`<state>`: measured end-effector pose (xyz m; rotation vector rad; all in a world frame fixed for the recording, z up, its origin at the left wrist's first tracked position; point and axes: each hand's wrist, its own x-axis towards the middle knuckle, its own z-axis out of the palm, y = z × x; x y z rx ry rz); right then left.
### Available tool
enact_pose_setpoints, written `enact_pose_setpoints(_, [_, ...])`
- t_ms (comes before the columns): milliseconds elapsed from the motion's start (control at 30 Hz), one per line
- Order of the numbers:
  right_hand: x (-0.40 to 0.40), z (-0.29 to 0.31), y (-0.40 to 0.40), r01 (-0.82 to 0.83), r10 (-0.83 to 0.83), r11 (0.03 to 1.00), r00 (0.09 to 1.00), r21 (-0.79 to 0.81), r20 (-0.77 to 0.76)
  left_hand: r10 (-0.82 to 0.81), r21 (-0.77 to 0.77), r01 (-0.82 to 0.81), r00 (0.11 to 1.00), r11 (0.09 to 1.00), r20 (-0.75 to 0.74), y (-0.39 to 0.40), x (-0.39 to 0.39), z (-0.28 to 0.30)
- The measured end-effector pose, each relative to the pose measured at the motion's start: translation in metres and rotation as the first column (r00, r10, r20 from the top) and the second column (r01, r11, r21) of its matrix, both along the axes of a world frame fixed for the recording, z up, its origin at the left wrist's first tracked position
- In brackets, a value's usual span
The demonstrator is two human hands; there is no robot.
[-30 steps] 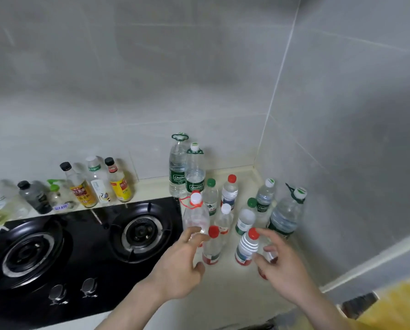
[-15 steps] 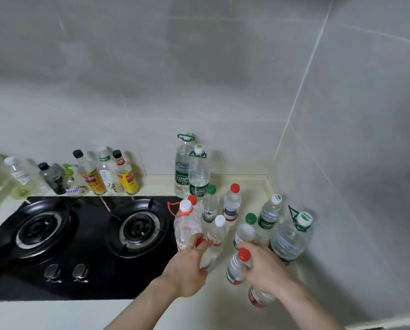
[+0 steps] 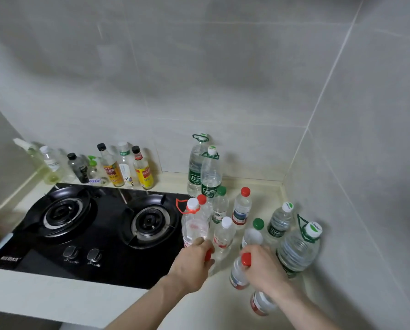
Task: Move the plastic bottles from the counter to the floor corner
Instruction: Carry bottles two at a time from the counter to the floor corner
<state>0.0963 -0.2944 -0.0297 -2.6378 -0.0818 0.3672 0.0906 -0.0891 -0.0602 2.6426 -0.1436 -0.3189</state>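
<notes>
On the counter (image 3: 213,303), beside a stove (image 3: 92,225), a person gathers plastic bottles (image 3: 242,208).
Head view: left hand (image 3: 192,265) grips one red-capped bottle (image 3: 208,254), right hand (image 3: 263,270) grips two bottles (image 3: 238,273). About ten stand in the counter corner; none looks moved yet.

I am viewing a kitchen corner where two walls of large pale grey tiles (image 3: 199,67) are meeting. A cream counter (image 3: 258,184) is running along them. A black two-burner gas hob (image 3: 92,234) is sitting in it, condiment bottles (image 3: 125,167) lining the wall behind. Soft, even light is falling throughout.
</notes>
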Motion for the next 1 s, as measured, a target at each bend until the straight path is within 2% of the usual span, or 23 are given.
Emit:
enact_pose_setpoints(200, [-0.005, 0.003, 0.004, -0.025, 0.025, 0.999, 1.0, 0.03, -0.012, 0.137, -0.076, -0.137, 0.991, 0.988, -0.004, 0.008, -0.031, 0.0])
enact_pose_setpoints(500, [-0.02, 0.01, 0.025, -0.15, 0.15, 0.979, 0.989, 0.135, 0.012, 0.353, -0.26, -0.342, 0.936, 0.903, -0.006, 0.032, -0.077, 0.014])
enact_pose_setpoints(733, [-0.043, 0.02, 0.076, -0.319, 0.327, 0.931, 0.945, 0.176, -0.016, 0.527, -0.315, -0.495, 0.849, 0.81, 0.021, 0.065, -0.136, 0.035])
enact_pose_setpoints(1000, [-0.073, 0.025, 0.16, -0.537, 0.546, 0.822, 0.838, 0.19, 0.008, 0.698, -0.348, -0.646, 0.715, 0.68, 0.036, 0.122, -0.209, 0.052])
